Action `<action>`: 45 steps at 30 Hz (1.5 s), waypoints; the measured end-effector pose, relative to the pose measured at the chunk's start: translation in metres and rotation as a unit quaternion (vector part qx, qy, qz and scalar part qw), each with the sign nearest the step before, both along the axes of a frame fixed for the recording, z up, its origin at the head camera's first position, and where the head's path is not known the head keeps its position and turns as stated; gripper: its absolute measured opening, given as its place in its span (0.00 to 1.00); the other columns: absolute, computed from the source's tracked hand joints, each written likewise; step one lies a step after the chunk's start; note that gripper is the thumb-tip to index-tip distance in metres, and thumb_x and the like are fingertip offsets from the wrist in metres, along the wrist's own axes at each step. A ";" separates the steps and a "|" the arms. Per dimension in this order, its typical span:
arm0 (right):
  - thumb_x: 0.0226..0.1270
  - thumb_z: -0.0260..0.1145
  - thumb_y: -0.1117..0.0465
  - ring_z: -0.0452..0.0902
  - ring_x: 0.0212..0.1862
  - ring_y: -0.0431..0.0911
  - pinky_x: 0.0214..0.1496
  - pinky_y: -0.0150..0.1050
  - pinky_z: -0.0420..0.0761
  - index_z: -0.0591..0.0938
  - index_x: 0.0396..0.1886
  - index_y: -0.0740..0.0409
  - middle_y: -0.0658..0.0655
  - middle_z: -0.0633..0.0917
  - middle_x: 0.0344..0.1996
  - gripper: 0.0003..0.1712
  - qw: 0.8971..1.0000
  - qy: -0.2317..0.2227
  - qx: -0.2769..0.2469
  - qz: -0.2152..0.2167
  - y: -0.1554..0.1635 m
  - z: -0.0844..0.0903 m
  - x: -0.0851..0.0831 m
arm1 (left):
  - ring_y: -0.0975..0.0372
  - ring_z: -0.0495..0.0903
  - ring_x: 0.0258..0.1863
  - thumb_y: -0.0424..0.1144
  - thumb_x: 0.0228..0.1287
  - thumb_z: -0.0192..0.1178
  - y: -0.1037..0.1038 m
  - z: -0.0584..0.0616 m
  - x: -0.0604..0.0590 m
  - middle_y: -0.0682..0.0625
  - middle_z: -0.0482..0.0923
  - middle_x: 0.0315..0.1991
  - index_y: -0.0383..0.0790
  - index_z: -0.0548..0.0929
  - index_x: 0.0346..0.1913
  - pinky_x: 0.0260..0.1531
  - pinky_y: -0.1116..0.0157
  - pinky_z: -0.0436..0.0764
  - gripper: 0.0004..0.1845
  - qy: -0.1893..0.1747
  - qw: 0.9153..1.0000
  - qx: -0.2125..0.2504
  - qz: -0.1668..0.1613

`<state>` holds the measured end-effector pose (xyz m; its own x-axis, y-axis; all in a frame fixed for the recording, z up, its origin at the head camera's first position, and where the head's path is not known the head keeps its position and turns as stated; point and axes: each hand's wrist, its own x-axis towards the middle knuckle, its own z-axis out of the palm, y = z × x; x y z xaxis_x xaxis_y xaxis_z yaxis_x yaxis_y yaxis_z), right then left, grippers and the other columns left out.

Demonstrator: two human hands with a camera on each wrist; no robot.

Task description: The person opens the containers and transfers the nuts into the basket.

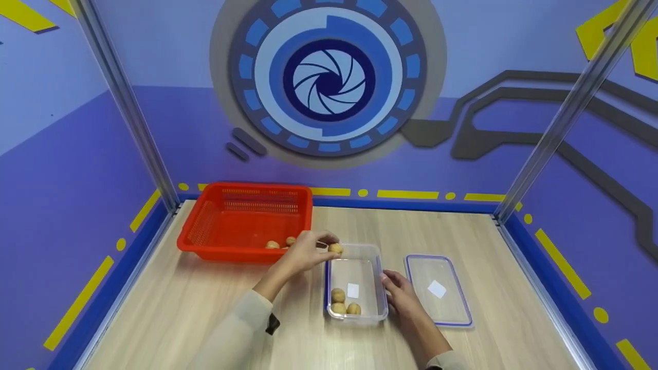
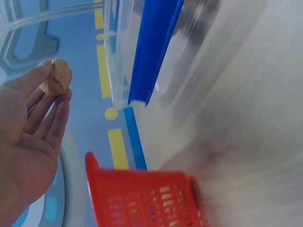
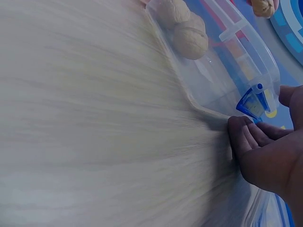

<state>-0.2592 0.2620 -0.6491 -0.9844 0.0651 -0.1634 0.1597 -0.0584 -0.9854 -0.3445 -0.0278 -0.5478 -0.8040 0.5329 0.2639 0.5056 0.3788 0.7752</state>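
My left hand [image 1: 303,254] pinches a walnut [image 1: 335,248] between thumb and fingertips, over the left rim near the far end of a clear plastic box [image 1: 366,272]. In the left wrist view that walnut [image 2: 57,77] shows plainly, held above the rim. Three walnuts [image 1: 337,295] lie in the near left corner of the box. At the box's right side, my right hand [image 1: 403,298] rests with its thumb by the rim and its fingers loosely bent along the outer wall; the right wrist view has those fingers [image 3: 244,139] low by the table.
A red plastic basket [image 1: 205,250] stands at the back left, with walnuts [image 1: 272,245] inside, partly hidden by my left hand. Right of the box lies a clear lid [image 1: 452,303] with a blue edge. Blue-purple panels with metal posts [image 1: 545,128] enclose the wooden table.
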 end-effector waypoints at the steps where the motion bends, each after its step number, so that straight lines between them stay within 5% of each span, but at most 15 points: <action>1: 0.81 0.64 0.51 0.76 0.67 0.60 0.67 0.54 0.80 0.71 0.71 0.73 0.72 0.77 0.67 0.34 1.000 0.000 0.000 0.000 0.000 0.000 0.000 | 0.58 0.87 0.51 0.39 0.67 0.75 -0.003 0.001 -0.001 0.51 0.89 0.49 0.41 0.88 0.55 0.56 0.55 0.86 0.16 0.001 1.000 0.005 0.006; 8: 0.82 0.63 0.51 0.73 0.70 0.64 0.70 0.57 0.77 0.69 0.73 0.73 0.74 0.75 0.68 0.35 1.000 -0.006 0.005 0.004 0.000 0.002 0.000 | 0.51 0.87 0.52 0.36 0.66 0.76 -0.021 0.007 -0.005 0.44 0.88 0.51 0.32 0.86 0.56 0.57 0.49 0.85 0.19 0.018 0.998 0.043 0.032; 21: 0.84 0.60 0.52 0.71 0.71 0.64 0.69 0.55 0.78 0.67 0.74 0.75 0.74 0.74 0.69 0.34 1.000 0.007 0.008 0.011 0.000 0.003 0.002 | 0.58 0.87 0.52 0.39 0.64 0.77 -0.056 0.005 -0.016 0.51 0.87 0.51 0.42 0.87 0.56 0.59 0.58 0.84 0.19 0.007 0.990 0.070 0.125; 25: 0.84 0.61 0.52 0.73 0.69 0.62 0.68 0.54 0.80 0.69 0.73 0.75 0.73 0.75 0.68 0.34 1.000 0.009 0.006 0.010 0.000 0.001 0.002 | 0.57 0.86 0.54 0.39 0.64 0.77 -0.066 0.004 -0.017 0.51 0.87 0.53 0.42 0.86 0.58 0.58 0.57 0.84 0.21 -0.023 0.985 0.083 0.152; 30: 0.83 0.63 0.52 0.76 0.67 0.60 0.67 0.53 0.80 0.70 0.71 0.74 0.72 0.77 0.67 0.33 1.000 0.011 0.005 0.010 0.001 -0.001 0.001 | 0.55 0.86 0.54 0.37 0.64 0.76 -0.075 -0.001 -0.023 0.49 0.87 0.52 0.40 0.86 0.59 0.57 0.56 0.85 0.21 -0.054 0.977 0.104 0.177; 45: 0.83 0.62 0.50 0.71 0.71 0.64 0.71 0.59 0.75 0.68 0.74 0.72 0.73 0.74 0.70 0.35 1.000 -0.002 0.006 0.008 0.002 -0.001 0.002 | 0.56 0.86 0.49 0.36 0.63 0.77 -0.081 -0.023 -0.038 0.48 0.87 0.49 0.41 0.87 0.55 0.57 0.55 0.85 0.18 -0.065 0.972 0.075 0.215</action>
